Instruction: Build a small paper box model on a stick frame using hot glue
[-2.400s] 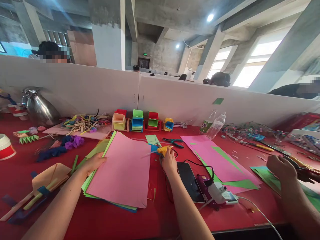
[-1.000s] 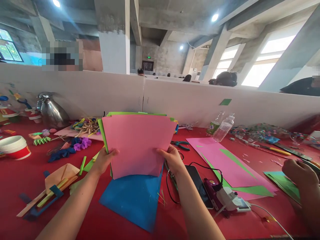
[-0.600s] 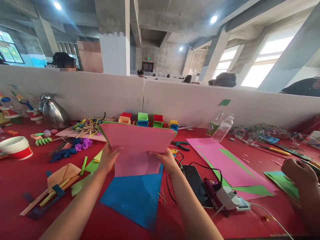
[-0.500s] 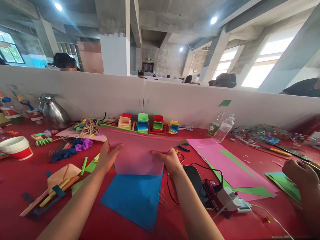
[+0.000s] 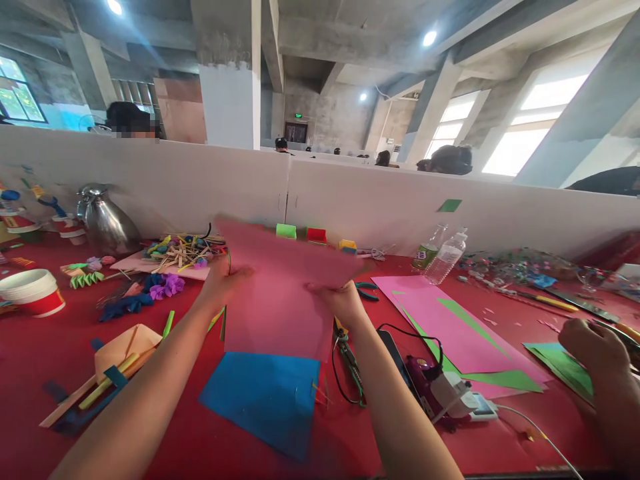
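A large pink sheet of paper (image 5: pixel 280 300) is held up in front of me, with a thin green edge showing behind it at the left. My left hand (image 5: pixel 225 280) grips its left side, thumb on the near face. On the right side my right hand (image 5: pixel 340 300) pinches it the same way. Both hands' other fingers are hidden behind the sheet. Below it a blue sheet of paper (image 5: pixel 265 393) lies on the red table (image 5: pixel 210 453). Cutting pliers (image 5: pixel 347 363) lie beside my right wrist.
At the right are pink and green sheets (image 5: pixel 465 327), a phone (image 5: pixel 395 353), a charger with cables (image 5: pixel 450 393) and bottles (image 5: pixel 447 257). A co-worker's hand (image 5: pixel 595 347) rests beyond. Leftward stand paper cups (image 5: pixel 33 293), a steel jug (image 5: pixel 107 220) and craft sticks (image 5: pixel 180 253). A white partition (image 5: pixel 360 200) runs behind.
Both hands have raised the pink sheet and tilted it more upright. It now covers most of the small coloured paper boxes behind it, and the pliers have come into view.
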Demonstrator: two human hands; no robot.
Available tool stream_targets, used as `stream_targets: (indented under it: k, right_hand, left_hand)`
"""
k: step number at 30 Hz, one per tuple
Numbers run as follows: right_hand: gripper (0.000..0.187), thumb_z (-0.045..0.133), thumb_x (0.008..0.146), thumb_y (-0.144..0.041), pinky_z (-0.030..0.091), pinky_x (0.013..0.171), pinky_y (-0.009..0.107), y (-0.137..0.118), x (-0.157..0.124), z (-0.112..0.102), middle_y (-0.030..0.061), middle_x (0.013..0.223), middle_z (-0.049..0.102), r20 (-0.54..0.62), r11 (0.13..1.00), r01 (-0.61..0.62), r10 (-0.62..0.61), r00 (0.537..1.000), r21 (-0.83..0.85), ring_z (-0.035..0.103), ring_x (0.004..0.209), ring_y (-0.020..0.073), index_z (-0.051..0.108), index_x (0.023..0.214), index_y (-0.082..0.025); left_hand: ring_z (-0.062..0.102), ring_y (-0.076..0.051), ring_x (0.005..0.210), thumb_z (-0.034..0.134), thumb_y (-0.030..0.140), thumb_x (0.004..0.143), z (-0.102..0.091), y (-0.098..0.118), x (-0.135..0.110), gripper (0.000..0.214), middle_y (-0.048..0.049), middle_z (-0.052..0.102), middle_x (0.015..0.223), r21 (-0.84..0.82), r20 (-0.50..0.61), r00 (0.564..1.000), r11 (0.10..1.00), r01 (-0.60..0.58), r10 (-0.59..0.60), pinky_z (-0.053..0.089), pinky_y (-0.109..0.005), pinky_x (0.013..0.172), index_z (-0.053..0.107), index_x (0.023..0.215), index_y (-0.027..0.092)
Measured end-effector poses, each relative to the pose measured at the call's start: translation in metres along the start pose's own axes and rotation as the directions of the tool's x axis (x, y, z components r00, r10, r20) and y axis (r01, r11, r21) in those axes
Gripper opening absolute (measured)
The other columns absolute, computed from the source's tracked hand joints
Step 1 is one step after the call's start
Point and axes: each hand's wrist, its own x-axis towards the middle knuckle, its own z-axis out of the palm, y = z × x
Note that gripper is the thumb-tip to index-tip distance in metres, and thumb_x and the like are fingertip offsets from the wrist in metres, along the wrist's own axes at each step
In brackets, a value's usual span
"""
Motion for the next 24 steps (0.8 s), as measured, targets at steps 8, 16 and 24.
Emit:
stream_targets:
  k: [8, 16, 24]
  right_hand:
    - [0.032, 0.075, 0.051, -0.034, 0.049, 0.056, 0.033, 0.043, -0.026, 0.007, 0.0069, 0.073, 0.069, -0.099, 0.965, -0.259, 0.262, 0.960, 0.048, 0.063, 0.060, 0.0203, 0.067, 0.075, -0.015]
    - [0.051, 0.062, 0.057, -0.019, 0.049, 0.056, 0.032, 0.102, -0.068, 0.025, 0.0076, 0.084, 0.066, -0.259, 0.932, -0.309, 0.256, 0.931, -0.191, 0.062, 0.068, 0.0220, 0.048, 0.106, -0.016]
    - [0.074, 0.055, 0.066, -0.018, 0.041, 0.084, 0.039, 0.107, -0.078, 0.026, 0.0202, 0.122, 0.050, -0.269, 0.575, -0.220, 0.000, 0.963, -0.788, 0.052, 0.105, 0.0310, 0.025, 0.132, -0.009]
  left_hand:
    - [0.061, -0.024, 0.090, 0.057, 0.049, 0.069, 0.010, -0.038, 0.002, 0.054, -0.0106, 0.064, 0.102, 0.117, 0.302, 0.941, 0.985, 0.125, -0.155, 0.048, -0.031, 0.070, 0.052, 0.107, 0.012]
    - [0.056, -0.028, 0.097, 0.058, 0.028, 0.067, 0.022, -0.086, -0.041, 0.023, -0.0154, 0.060, 0.102, 0.665, 0.222, 0.899, 0.733, 0.142, -0.377, 0.040, -0.031, 0.074, 0.055, 0.085, 0.013]
    - [0.061, -0.025, 0.083, 0.056, 0.038, 0.068, 0.022, -0.086, -0.050, 0.030, -0.0106, 0.064, 0.091, 0.745, 0.181, 0.896, 0.651, 0.145, -0.406, 0.039, -0.027, 0.061, 0.049, 0.088, 0.017]
